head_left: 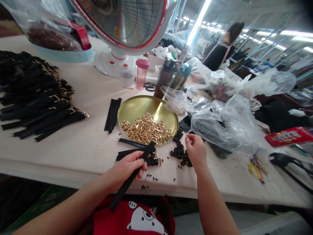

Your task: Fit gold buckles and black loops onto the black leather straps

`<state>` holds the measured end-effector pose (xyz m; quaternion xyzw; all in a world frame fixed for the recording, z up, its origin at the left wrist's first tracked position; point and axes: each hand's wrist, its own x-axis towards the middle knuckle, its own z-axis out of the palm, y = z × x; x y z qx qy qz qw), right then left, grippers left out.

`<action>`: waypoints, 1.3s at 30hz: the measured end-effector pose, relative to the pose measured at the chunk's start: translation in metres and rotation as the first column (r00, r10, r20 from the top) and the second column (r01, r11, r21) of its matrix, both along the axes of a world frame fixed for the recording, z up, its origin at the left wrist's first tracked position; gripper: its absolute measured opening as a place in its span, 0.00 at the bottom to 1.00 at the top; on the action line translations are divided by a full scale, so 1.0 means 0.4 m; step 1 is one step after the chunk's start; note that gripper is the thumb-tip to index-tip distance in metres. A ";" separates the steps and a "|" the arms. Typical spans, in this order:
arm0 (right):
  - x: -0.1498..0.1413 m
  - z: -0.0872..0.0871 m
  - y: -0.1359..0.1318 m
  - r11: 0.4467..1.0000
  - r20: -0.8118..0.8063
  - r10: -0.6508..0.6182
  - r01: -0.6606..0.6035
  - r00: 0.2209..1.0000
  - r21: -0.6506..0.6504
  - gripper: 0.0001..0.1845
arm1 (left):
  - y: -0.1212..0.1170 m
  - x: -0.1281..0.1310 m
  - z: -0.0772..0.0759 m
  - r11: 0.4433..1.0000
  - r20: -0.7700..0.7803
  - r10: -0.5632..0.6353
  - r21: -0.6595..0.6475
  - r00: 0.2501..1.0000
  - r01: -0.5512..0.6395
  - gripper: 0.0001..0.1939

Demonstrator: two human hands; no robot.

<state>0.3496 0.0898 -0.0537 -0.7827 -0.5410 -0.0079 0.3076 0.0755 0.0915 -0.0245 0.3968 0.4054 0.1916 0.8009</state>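
1. Both are raised: left hand (132,164) in front of gold tray (137,106), right hand (197,151) right of it.
2. Black strap (128,183) is gripped slantwise by left hand, front of tray.
3. Right hand is nearly closed; contents can't be told.

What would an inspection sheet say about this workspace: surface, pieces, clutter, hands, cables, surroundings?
Surface: pale tabletop, small black bits scattered near its front edge.
Job's things: gold buckles heaped on a gold tray; black loops beside it; black straps with buckled ends piled at left.
Clutter: clear plastic bags, dark bottle, fan-shaped appliance.
Left hand: holds a black strip.
Right hand: beside the black loops; whether it holds anything is unclear.
Cables: nothing clearly seen.
Surroundings: another person and strip lights in the background.
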 end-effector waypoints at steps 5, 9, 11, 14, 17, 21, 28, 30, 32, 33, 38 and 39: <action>0.084 0.002 -0.057 0.994 0.054 -0.086 0.090 0.995 -0.065 0.14 | -0.017 -0.003 0.005 1.000 -0.006 -0.004 -0.004 1.000 0.004 0.10; 0.079 -0.009 -0.068 0.980 0.069 -0.019 0.032 0.997 -0.194 0.14 | -0.034 0.001 0.010 0.998 0.003 -0.065 0.018 0.998 0.065 0.12; 0.056 -0.014 -0.053 0.975 0.077 0.023 -0.005 0.997 -0.224 0.12 | -0.040 0.001 0.013 0.997 -0.001 -0.076 0.031 0.997 0.076 0.12; 0.018 -0.021 -0.013 0.959 0.108 0.080 -0.047 0.991 -0.280 0.10 | -0.046 -0.003 0.017 0.996 -0.018 -0.069 0.046 0.997 0.070 0.13; -0.006 -0.028 0.023 0.937 0.147 0.104 -0.047 0.984 -0.347 0.08 | -0.049 -0.010 0.017 0.996 -0.036 -0.065 0.050 0.997 0.067 0.14; -0.003 -0.032 0.029 0.911 0.168 0.123 -0.044 0.978 -0.410 0.05 | -0.047 -0.020 0.008 0.997 -0.048 -0.054 0.052 0.997 0.056 0.15; 0.048 -0.030 -0.019 0.934 0.101 0.055 -0.016 0.993 -0.357 0.13 | -0.034 -0.007 -0.011 0.995 -0.038 -0.087 0.042 0.996 0.088 0.17; 0.058 -0.031 -0.019 0.949 0.083 0.032 -0.004 0.996 -0.316 0.19 | -0.033 0.002 -0.012 0.993 -0.037 -0.101 0.053 0.994 0.103 0.17; 0.063 -0.035 -0.011 0.956 0.079 0.046 -0.021 0.996 -0.293 0.21 | -0.033 0.009 -0.010 0.992 -0.035 -0.112 0.060 0.993 0.114 0.17; 0.064 -0.037 -0.006 0.956 0.082 0.063 -0.037 0.995 -0.292 0.21 | -0.034 0.010 -0.009 0.991 -0.035 -0.117 0.066 0.993 0.119 0.17; 0.060 -0.043 0.022 0.919 0.096 0.180 -0.133 0.979 -0.371 0.15 | -0.040 0.006 0.001 0.984 -0.078 -0.147 0.088 0.986 0.154 0.17; 0.061 -0.043 0.028 0.914 0.103 0.187 -0.134 0.977 -0.382 0.14 | -0.041 0.004 0.002 0.984 -0.084 -0.149 0.090 0.985 0.157 0.18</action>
